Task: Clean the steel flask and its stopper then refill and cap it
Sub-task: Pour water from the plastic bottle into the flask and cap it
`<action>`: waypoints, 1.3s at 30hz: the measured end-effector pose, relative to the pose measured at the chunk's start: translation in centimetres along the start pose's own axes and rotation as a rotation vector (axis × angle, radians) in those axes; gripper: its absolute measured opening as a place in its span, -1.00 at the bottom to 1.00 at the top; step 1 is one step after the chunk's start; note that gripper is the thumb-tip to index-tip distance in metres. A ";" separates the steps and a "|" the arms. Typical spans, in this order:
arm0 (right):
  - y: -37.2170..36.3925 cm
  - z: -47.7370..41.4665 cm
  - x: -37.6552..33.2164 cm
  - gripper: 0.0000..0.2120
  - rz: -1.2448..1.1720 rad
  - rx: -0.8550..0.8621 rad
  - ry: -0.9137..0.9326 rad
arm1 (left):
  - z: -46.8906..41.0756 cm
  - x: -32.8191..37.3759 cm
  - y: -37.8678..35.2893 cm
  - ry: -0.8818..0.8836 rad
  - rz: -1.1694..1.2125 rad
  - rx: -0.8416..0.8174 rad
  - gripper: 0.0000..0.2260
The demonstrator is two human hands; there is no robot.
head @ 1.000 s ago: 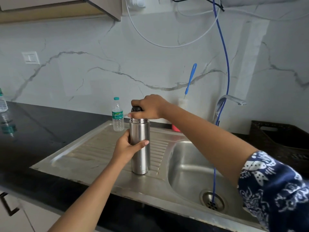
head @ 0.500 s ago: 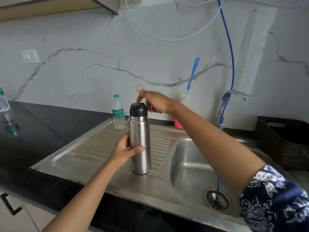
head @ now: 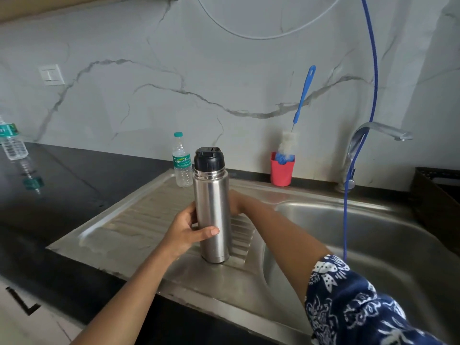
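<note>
The steel flask (head: pixel 211 207) stands upright on the ribbed drainboard (head: pixel 139 227), with its black stopper (head: pixel 209 159) seated on the neck. My left hand (head: pixel 185 232) grips the flask's body at mid height, thumb across the front. My right hand (head: pixel 236 202) reaches behind the flask at the same height. Only its wrist and the heel of the palm show; the fingers are hidden by the steel body.
A small water bottle (head: pixel 182 163) stands just behind the flask. A red cup (head: pixel 282 173) holds a blue-handled bottle brush (head: pixel 302 95). The tap (head: pixel 373 130) and a blue hose (head: pixel 346 195) hang over the sink basin (head: pixel 348 232). A dark basket (head: pixel 438 202) sits far right, and another bottle (head: pixel 12 140) far left.
My right hand let go of the stopper, lifted off, then dropped down behind the flask's body. My left hand kept its grip and the flask stayed put.
</note>
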State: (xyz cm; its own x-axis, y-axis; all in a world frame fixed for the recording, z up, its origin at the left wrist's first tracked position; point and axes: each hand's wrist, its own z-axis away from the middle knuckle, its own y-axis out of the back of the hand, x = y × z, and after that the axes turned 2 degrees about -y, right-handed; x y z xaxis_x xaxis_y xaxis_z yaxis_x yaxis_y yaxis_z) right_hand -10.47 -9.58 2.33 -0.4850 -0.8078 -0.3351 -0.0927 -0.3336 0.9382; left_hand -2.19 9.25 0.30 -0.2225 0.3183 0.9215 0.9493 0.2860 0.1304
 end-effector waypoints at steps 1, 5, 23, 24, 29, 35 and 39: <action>0.3 0.1 0.2 -0.61 -0.006 0.002 -0.006 | -0.1 -0.1 0.0 -0.001 -0.004 -0.004 -0.17; 4.5 3.1 1.1 -0.43 -0.318 0.122 -0.055 | -0.1 -0.3 -0.1 0.023 0.021 -0.005 -0.20; 19.1 13.6 -12.1 -0.37 -0.077 -0.076 0.181 | 1.0 0.3 -0.5 0.058 0.094 -0.019 -0.15; 18.7 13.3 -12.3 -0.35 -0.046 -0.097 0.167 | 1.0 0.3 -0.5 0.057 0.097 -0.018 -0.15; 17.5 13.0 -13.4 -0.43 0.043 -0.075 0.073 | 1.0 0.3 -0.5 0.053 0.101 -0.017 -0.16; 16.1 13.4 -16.6 -0.39 0.493 0.124 -0.207 | 0.9 0.2 -0.5 0.056 0.103 -0.008 -0.19; 15.7 13.6 -17.4 -0.24 0.651 0.229 -0.295 | 0.9 0.1 -0.6 0.064 0.118 -0.013 -0.17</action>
State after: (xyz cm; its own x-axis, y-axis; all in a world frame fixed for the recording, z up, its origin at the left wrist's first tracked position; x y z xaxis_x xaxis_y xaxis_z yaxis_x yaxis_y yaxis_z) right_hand -15.27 5.82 24.06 -0.7134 -0.6330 0.3005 0.1291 0.3028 0.9443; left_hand -2.95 9.94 0.04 -0.0951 0.2904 0.9522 0.9710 0.2380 0.0244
